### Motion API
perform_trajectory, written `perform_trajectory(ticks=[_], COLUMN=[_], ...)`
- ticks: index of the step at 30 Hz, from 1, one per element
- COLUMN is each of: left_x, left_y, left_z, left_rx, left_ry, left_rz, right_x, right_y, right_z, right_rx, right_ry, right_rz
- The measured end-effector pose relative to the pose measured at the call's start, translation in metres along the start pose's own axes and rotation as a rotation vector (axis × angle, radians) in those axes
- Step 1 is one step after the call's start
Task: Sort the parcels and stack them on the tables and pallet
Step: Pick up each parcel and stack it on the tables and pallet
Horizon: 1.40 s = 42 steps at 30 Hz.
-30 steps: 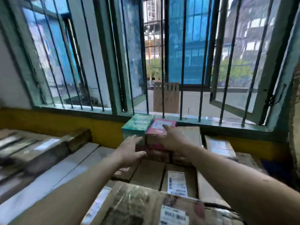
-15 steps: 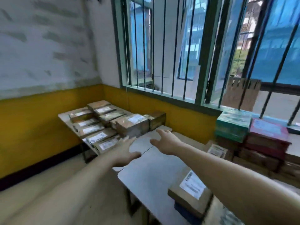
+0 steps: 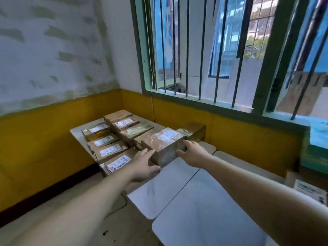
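A tall brown taped parcel (image 3: 165, 146) with a white label stands at the near right end of the corner table (image 3: 76, 134). My left hand (image 3: 144, 163) lies against its left side with fingers straight. My right hand (image 3: 192, 151) touches its right side, fingers stretched round the far corner. Neither hand lifts it, as far as I can see. Several flat brown parcels with labels, such as one at the front (image 3: 118, 161), lie in rows on the same table. Another brown box (image 3: 194, 133) stands behind the tall parcel.
Two grey tabletops (image 3: 204, 210) stretch from the corner table toward me under my arms. At the far right lie a labelled parcel (image 3: 309, 191) and a green box (image 3: 314, 157). A barred window (image 3: 221, 55) and a yellow wall band close off the back.
The view has swung left from the green and pink boxes by the window to the corner table. Both empty hands have reached forward and now lie on either side of the tall brown parcel.
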<state>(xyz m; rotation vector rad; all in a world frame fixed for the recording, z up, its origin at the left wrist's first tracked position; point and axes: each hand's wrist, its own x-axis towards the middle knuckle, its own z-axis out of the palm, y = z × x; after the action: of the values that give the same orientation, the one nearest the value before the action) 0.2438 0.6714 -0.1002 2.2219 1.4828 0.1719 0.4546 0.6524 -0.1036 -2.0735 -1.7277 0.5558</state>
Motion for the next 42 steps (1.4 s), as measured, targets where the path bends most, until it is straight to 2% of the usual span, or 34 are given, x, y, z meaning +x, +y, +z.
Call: perform_trajectory(ticks=[7,12,17,22,29,36,42], left_x=[0.106,0.186,0.260,0.317,0.404,0.498,0.544], left_y=[-0.034,-0.071,-0.093,-0.079,-0.042,-0.001,0.011], left_z=[-0.029,-0.041,-0.057,-0.054,-0.024,0.022,0.058], left_rx=[-0.020,-0.035,0.034,0.077,0.142,0.229,0.111], left_ry=[-0.051,-0.148,-0.201,-0.254,-0.331,-0.392,-0.493], left_rz=[0.074,0.175,0.284,0.408,0.460,0.400,0.344], right_x=[0.089,0.178,0.205,0.235,0.300,0.378,0.416], right_y=[-0.001,0.030,-0.012,-0.004,0.047,0.121,0.161], right_z=[0.012,0.047,0.039,0.031,0.017,0.030,0.057], right_rx=[0.000,0.056,0.090,0.101,0.179,0.272,0.461], right_ry=[0.033,0.076,0.164,0.197,0.202,0.193,0.170], right_rz=[0.146,0.307,0.436,0.546,0.656,0.752,0.782])
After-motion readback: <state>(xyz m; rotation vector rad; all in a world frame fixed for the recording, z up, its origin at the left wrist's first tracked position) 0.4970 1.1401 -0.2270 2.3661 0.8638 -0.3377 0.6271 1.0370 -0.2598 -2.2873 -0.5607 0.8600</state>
